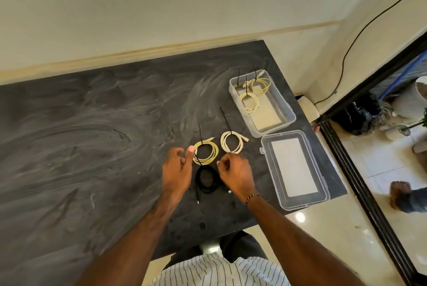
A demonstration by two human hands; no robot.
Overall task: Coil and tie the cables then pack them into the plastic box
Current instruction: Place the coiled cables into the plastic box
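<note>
A black coiled cable (206, 179) lies on the dark table between my two hands, its loose ends trailing toward me. My left hand (176, 170) hovers at its left with relaxed fingers, one fingertip close to a yellow coil (205, 153) bound by a black zip tie. To the right of the black coil, my right hand (235, 173) holds nothing that I can see, its fingers loosely curled. A cream coil (232, 142) with a long black tie lies beyond it. The clear plastic box (286, 110) at the far right holds several tied pale coils.
The box's clear lid (294, 168) lies flat near the table's right edge, just right of my right hand. The table (92, 135) backs onto a wall. On the right is tiled floor, with a black door frame, pots and another person's foot.
</note>
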